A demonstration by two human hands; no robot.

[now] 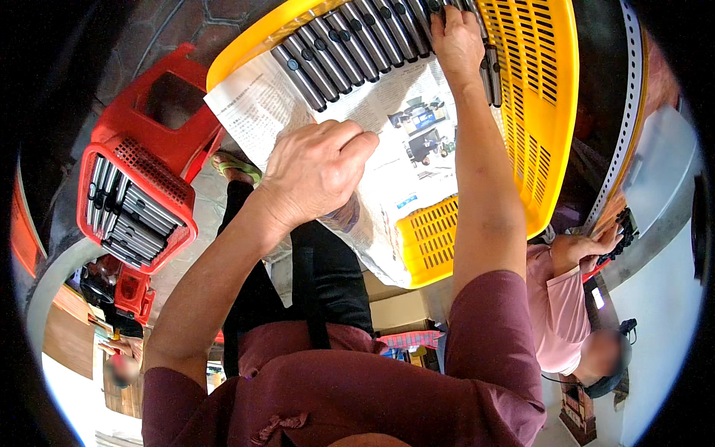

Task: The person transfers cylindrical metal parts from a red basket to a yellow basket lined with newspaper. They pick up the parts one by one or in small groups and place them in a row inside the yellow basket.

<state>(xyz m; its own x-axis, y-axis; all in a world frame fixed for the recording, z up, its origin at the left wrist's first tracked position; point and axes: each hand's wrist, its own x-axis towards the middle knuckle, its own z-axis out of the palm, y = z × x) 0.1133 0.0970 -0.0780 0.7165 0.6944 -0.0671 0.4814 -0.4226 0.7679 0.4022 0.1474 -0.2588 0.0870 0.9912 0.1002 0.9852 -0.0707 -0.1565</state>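
Observation:
A row of dark, shiny metal tubes (357, 41), each with a round black spot, lies side by side in a large yellow plastic basket (547, 149). Printed newspaper (417, 175) lines the basket beneath them and spills over its near edge. My right hand (458, 48) reaches to the far right part of the row, its fingers bent down around a metal tube; the fingertips are partly hidden. Above the near left part of the newspaper, my left hand (316, 171) is closed with the fingers curled in. Its palm side is out of sight, so whatever it may hold is hidden.
To the left, a red plastic basket (190, 197) full of similar metal tubes sits by a red plastic stool (167, 97). Another person in a pink top (562, 305) is at the right. A further person's hand (126, 346) shows at lower left. A perforated metal strip (633, 67) runs along the right.

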